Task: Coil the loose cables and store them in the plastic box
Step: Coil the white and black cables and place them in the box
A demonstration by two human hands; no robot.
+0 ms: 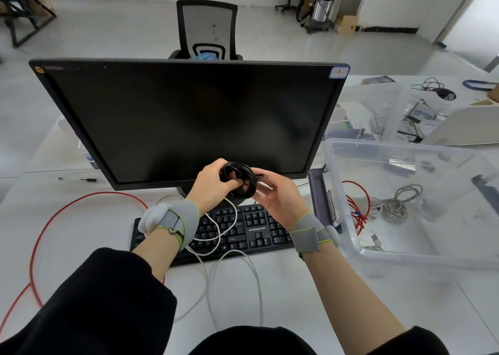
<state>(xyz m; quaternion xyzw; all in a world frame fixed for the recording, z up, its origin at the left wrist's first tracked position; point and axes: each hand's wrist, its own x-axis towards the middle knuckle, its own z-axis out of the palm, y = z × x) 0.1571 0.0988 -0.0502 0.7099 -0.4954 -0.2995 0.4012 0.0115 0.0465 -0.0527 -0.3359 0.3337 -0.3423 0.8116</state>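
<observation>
Both hands up in front of the monitor (pixel 189 122), over the keyboard (pixel 243 227). Left hand (pixel 212 183) w/ fingers curled thru a black coil (pixel 240 180); right hand (pixel 278 196) cups it from below, thumb on the cable end. Box (pixel 405 254) just to the right, red and grey cables inside. White cable (pixel 216 246) loose across keyboard.

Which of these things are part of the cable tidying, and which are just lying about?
Part of the job:
black cable, held by left hand and right hand
white cable
red cable
plastic box

Just lying about:
monitor
keyboard
office chair
</observation>
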